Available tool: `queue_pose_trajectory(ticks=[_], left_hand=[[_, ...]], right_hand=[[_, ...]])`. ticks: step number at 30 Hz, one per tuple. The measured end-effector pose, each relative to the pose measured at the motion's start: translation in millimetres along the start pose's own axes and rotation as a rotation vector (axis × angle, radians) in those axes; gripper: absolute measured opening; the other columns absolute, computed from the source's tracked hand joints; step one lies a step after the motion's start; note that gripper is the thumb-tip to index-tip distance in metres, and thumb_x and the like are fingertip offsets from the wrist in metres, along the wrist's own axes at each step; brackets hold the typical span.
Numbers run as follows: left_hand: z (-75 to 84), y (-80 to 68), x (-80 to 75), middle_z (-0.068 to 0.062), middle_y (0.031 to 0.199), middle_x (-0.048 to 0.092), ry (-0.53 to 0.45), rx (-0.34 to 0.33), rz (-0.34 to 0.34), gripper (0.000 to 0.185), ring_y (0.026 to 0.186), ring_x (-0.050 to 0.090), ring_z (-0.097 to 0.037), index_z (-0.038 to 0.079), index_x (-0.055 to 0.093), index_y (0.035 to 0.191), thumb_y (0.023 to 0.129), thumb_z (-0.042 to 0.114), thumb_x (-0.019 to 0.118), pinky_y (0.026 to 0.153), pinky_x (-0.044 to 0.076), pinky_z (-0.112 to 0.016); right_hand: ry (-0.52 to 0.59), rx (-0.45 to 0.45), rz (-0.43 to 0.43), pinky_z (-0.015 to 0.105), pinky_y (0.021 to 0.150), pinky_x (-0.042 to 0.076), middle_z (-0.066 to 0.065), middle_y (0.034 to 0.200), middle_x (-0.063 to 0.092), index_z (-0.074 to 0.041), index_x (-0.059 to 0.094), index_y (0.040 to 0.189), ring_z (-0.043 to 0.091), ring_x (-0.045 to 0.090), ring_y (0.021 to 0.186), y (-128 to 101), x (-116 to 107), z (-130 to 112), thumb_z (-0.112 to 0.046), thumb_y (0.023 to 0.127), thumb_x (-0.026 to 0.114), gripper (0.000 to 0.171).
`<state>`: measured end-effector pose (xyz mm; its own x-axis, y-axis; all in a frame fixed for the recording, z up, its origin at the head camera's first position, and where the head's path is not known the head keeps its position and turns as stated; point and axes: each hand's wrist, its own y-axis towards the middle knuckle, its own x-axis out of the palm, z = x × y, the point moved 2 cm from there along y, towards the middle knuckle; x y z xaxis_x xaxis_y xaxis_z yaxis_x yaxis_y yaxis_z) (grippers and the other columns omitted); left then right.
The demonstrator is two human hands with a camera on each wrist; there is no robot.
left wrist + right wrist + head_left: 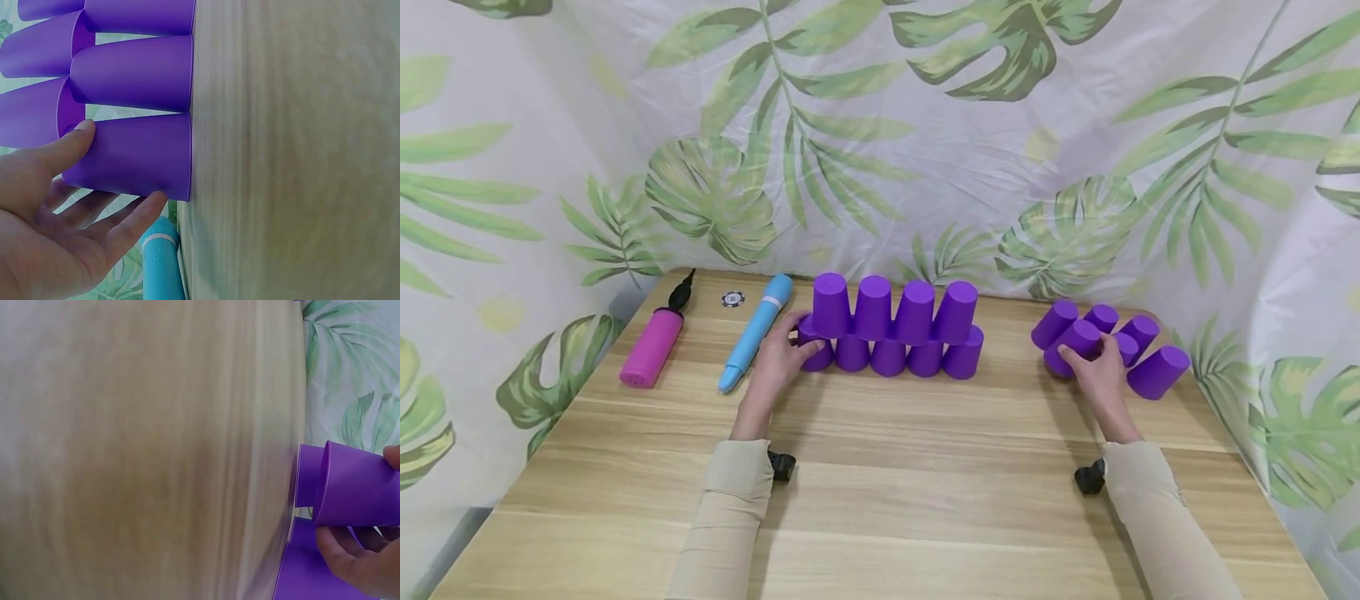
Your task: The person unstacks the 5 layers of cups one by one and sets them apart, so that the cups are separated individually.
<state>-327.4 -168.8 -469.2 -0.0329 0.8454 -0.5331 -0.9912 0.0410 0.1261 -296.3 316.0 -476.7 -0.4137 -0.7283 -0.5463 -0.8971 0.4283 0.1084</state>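
Note:
Upside-down purple cups stand in two tiers mid-table, several in the lower row and several in the upper row (874,307) bridging them. My left hand (781,354) is at the leftmost lower cup (134,156), thumb on its near side and fingers round the outer side. At the right, my right hand (1101,375) grips another purple cup (359,487) between thumb and fingers, mouth down. In the right wrist view this cup's rim is raised off the tabletop. Around it stand several more upside-down purple cups (1159,372).
Left of the tiers lie a light blue tube-like pump (752,337) and a pink hand pump (653,346) with a black nozzle. A small black-and-white poker chip (733,298) is near the back edge. Leaf-patterned cloth (955,167) hangs behind the wooden table (925,500).

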Motion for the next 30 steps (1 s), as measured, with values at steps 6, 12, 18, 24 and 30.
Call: queue_pose_trajectory(ticks=[6,12,18,24,30], left_hand=[[-0.6,1.0,-0.4,-0.024,0.135,0.051,-0.003,0.006,0.000,0.056,0.125,0.047,-0.037,0.001,0.044,0.140,0.090,0.009,0.067,0.104,0.044,-0.049],[-0.2,0.2,-0.8,-0.023,0.134,0.052,-0.009,0.009,0.001,0.055,0.125,0.048,-0.036,0.001,0.044,0.140,0.090,0.009,0.067,0.103,0.044,-0.049],[0.9,-0.6,-1.3,-0.023,0.134,0.052,0.004,0.014,0.005,0.055,0.125,0.049,-0.036,0.002,0.045,0.139,0.090,0.010,0.068,0.103,0.045,-0.049],[1.2,-0.6,-1.0,-0.024,0.134,0.051,0.003,0.003,0.005,0.056,0.124,0.049,-0.037,0.001,0.045,0.139,0.089,0.009,0.068,0.103,0.045,-0.048],[0.0,0.4,-0.1,-0.024,0.134,0.051,0.003,0.002,0.007,0.056,0.125,0.048,-0.036,0.001,0.045,0.139,0.089,0.009,0.068,0.103,0.045,-0.048]], right_hand=[[-0.004,-0.004,-0.008,0.046,0.110,0.036,0.030,0.137,0.044,0.007,0.031,0.143,0.039,0.044,0.127,1.1,-0.5,2.9,-0.025,0.087,0.069,0.075],[-0.008,-0.010,-0.012,0.047,0.109,0.037,0.030,0.136,0.045,0.008,0.031,0.143,0.040,0.044,0.125,1.8,-0.1,4.5,-0.023,0.087,0.069,0.075],[-0.025,-0.005,-0.025,0.048,0.109,0.036,0.032,0.137,0.044,0.008,0.029,0.144,0.041,0.044,0.126,3.0,0.4,5.2,-0.023,0.087,0.069,0.076],[-0.047,0.015,-0.048,0.048,0.111,0.034,0.032,0.140,0.040,0.008,0.026,0.145,0.042,0.040,0.130,2.9,-0.6,5.9,-0.025,0.087,0.069,0.080],[-0.052,0.021,-0.061,0.049,0.111,0.034,0.032,0.141,0.039,0.009,0.024,0.146,0.042,0.039,0.130,2.7,-1.3,6.8,-0.025,0.087,0.069,0.081]])
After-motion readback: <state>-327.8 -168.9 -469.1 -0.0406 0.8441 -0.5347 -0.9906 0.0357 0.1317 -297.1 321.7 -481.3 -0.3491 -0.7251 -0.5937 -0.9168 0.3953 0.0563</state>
